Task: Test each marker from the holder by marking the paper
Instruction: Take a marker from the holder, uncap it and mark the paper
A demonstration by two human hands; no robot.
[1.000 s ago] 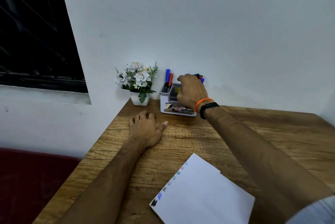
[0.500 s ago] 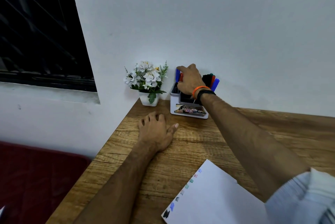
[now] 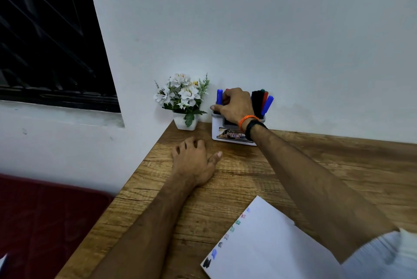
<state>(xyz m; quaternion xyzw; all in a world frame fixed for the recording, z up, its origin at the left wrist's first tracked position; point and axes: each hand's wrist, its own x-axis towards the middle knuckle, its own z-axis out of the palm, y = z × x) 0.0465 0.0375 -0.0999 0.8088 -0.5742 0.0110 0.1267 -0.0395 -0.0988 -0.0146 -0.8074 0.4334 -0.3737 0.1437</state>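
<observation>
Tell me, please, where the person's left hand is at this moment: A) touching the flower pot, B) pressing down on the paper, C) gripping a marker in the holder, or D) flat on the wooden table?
D: the left hand lies palm down on the bare wooden table, empty, short of the holder and well clear of the paper.

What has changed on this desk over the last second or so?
The right hand moved from the right side of the marker holder to its left side, and its fingers now close around markers beside the blue marker. The left hand stayed flat on the table; paper and flowerpot unchanged.
</observation>
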